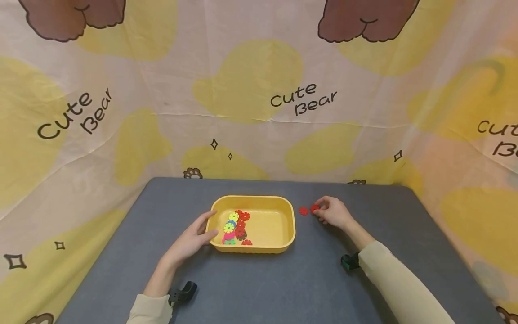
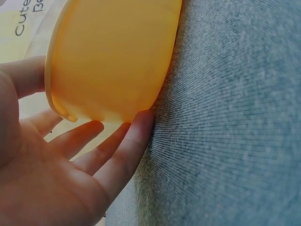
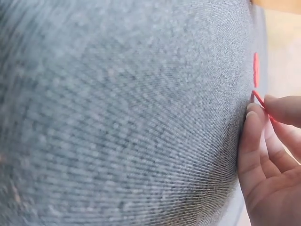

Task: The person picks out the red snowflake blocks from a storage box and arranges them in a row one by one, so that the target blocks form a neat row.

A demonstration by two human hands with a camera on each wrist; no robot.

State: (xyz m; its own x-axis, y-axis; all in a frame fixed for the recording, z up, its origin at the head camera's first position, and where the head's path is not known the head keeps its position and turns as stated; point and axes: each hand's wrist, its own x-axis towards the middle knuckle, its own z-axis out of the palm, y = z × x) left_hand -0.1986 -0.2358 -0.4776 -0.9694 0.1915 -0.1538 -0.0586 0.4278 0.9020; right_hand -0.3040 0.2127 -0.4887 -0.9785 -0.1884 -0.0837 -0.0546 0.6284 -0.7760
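A yellow plastic tub [image 1: 270, 224] stands on the table, with several notched plastic discs [image 1: 240, 225] in red, yellow, blue, pink and green gathered in its left half. My left hand [image 1: 189, 240] grips the tub's left end, fingers against the outside wall [image 2: 113, 66] and thumb at the rim. To the right of the tub, my right hand [image 1: 335, 212] pinches a red notched disc [image 1: 314, 208] between thumb and fingers. That disc [image 3: 258, 99] is tilted up at the tabletop in the right wrist view. A second red disc [image 1: 303, 211] lies flat between it and the tub.
The grey cloth-covered table [image 1: 259, 288] extends around the tub. A patterned fabric backdrop [image 1: 251, 81] rises behind it and along both sides. Dark bands with small devices [image 1: 184, 293] sit at both wrists.
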